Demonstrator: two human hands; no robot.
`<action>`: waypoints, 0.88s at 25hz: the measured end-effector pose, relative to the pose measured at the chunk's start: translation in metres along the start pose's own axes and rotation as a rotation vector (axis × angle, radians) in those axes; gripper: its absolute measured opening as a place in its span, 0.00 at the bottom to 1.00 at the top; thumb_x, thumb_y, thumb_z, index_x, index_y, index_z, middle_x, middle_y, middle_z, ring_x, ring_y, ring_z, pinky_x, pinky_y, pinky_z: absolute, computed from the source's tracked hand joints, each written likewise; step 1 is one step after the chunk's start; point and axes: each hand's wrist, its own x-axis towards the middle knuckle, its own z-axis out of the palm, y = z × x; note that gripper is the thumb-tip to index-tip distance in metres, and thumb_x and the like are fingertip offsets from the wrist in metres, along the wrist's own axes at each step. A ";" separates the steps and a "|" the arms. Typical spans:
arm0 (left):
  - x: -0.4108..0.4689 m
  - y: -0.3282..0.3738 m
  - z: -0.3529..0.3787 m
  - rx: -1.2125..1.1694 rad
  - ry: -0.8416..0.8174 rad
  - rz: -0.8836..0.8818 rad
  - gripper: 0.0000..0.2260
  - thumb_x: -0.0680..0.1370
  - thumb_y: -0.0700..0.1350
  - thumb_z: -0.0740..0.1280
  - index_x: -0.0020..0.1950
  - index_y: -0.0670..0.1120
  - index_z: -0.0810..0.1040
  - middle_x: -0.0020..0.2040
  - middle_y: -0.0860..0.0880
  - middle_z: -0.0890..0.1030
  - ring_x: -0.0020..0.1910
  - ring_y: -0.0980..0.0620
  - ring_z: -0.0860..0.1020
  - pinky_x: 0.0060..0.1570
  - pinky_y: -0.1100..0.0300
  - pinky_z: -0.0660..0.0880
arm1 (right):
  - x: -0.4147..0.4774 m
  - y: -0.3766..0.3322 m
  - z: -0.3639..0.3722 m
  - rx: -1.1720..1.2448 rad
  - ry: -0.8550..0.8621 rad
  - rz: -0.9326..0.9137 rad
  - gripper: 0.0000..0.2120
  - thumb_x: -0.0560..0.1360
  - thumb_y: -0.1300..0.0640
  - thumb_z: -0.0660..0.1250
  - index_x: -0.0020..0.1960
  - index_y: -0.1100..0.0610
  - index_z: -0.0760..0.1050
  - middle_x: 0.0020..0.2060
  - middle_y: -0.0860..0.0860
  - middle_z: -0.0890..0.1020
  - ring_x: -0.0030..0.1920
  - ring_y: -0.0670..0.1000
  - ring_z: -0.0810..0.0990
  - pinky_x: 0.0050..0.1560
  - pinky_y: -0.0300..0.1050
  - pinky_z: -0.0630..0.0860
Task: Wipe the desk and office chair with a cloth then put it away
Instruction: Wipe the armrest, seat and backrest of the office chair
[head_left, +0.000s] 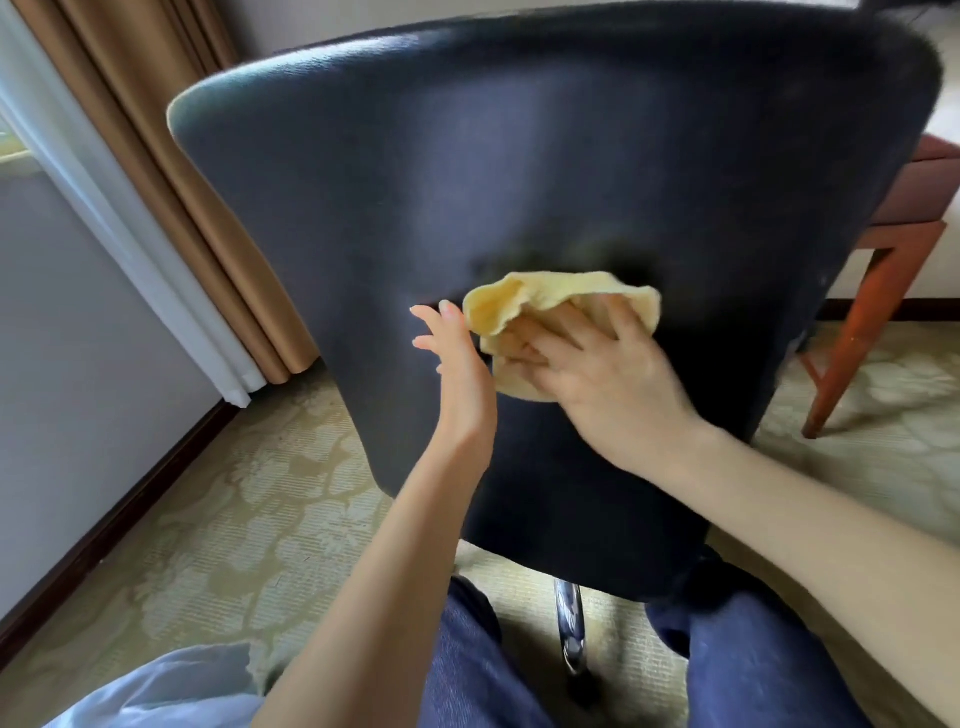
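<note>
Yellow cloth pressed to the back of the office chair

The right hand (597, 374) lies flat, fingers spread, pressing the crumpled yellow cloth (545, 306) against the dark backrest of the office chair (519, 156). The left hand (460, 364), fingers straight and open, touches the backrest just beside the cloth. A chrome chair post (569, 623) shows below, above patterned carpet (234, 519).

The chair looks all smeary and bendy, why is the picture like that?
In the head view, the dark chair back is soft with motion blur, and the wide lens bows its top edge; window light from the left leaves a pale sheen on it, while the yellow cloth and both hands, left and right, look sharper.
</note>
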 end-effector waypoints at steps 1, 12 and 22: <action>0.003 0.001 -0.007 -0.011 0.005 -0.014 0.30 0.78 0.67 0.45 0.78 0.56 0.52 0.77 0.55 0.55 0.75 0.55 0.54 0.74 0.54 0.46 | 0.000 -0.013 0.008 0.070 0.002 -0.021 0.20 0.76 0.55 0.57 0.67 0.48 0.74 0.64 0.45 0.77 0.63 0.50 0.75 0.64 0.48 0.59; -0.040 0.012 -0.028 0.334 -0.226 0.208 0.24 0.83 0.55 0.47 0.77 0.57 0.42 0.77 0.59 0.42 0.75 0.61 0.44 0.75 0.51 0.43 | -0.102 -0.078 0.052 0.315 -0.362 -0.199 0.17 0.64 0.58 0.75 0.53 0.54 0.83 0.54 0.45 0.82 0.60 0.48 0.78 0.65 0.44 0.72; -0.047 0.008 0.002 0.198 -0.146 0.027 0.30 0.81 0.63 0.45 0.77 0.48 0.43 0.77 0.51 0.43 0.76 0.51 0.46 0.74 0.49 0.42 | -0.065 -0.011 -0.023 0.140 -0.074 -0.011 0.17 0.75 0.53 0.65 0.65 0.49 0.76 0.63 0.43 0.77 0.63 0.47 0.76 0.66 0.46 0.65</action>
